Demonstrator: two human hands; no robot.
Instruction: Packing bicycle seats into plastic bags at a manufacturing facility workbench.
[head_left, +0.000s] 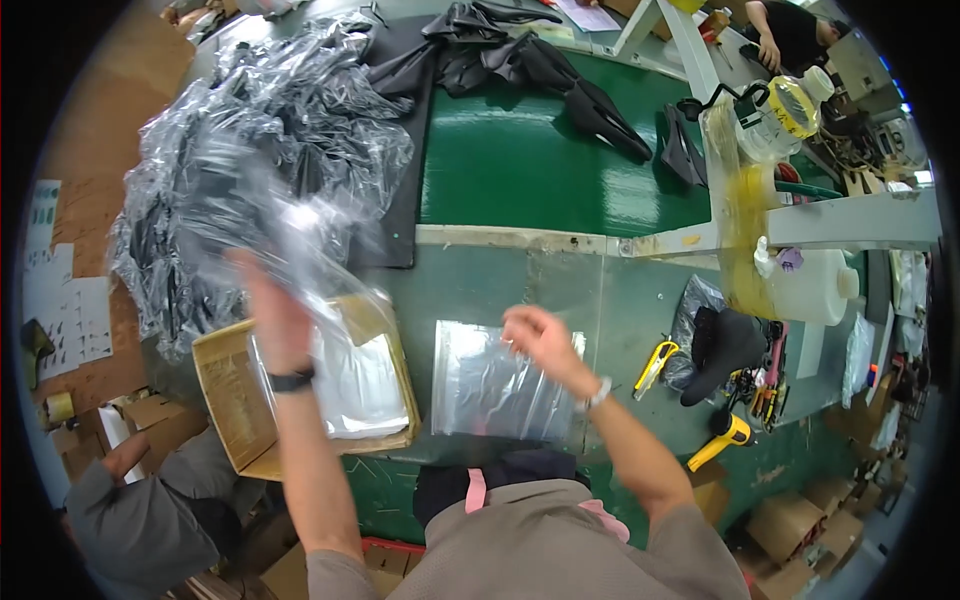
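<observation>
My left hand (277,318), smeared by motion, is at the near edge of a big heap of clear plastic-wrapped black bicycle saddles (270,120). Just beyond its fingers is a blurred clear bag with a dark saddle (235,195) inside; whether the hand still grips it I cannot tell. Below that wrist stands an open cardboard box (230,400) holding a stack of clear plastic bags (365,385). My right hand (540,345) hovers with loosely bent, parted fingers and nothing visible in them. Under it, flat clear plastic bags (480,385) lie on the table.
Bare black saddles (600,120) lie on the green surface (500,170) behind a pale rail. A yellow cutter knife (655,367), a yellow heat gun (725,435) and a black saddle (725,350) are at the right. Plastic bottles (815,285) hang by a white frame. Other people (150,510) work nearby.
</observation>
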